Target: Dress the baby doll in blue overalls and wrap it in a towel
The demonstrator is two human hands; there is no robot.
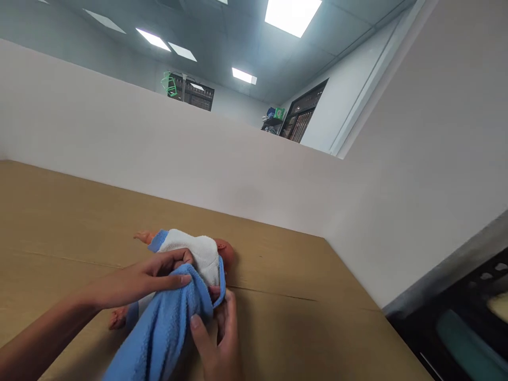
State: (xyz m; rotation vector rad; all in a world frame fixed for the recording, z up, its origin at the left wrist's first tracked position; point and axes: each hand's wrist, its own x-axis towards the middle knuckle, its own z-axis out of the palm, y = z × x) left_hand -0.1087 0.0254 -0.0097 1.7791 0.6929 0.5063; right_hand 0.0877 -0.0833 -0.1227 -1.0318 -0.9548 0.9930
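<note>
A baby doll [226, 255] lies on the brown tabletop, its head toward the right and one hand stretched out to the left. It wears a white fuzzy garment [194, 248] with blue trim. Blue fleecy cloth [162, 323] hangs from the garment toward me, bunched in folds. My left hand [162, 272] pinches the upper folds between thumb and fingers. Lower right, my right hand [220, 330] presses its thumb on the blue cloth, its fingers curled at the blue-edged opening. Part of the doll's body is hidden beneath the cloth and my hands.
The brown tabletop [297, 270] has a seam across it and meets a low white partition [198, 159] behind. A white wall [416, 174] rises at the right. Dark items and a teal object [468, 344] sit beyond the right edge, low down.
</note>
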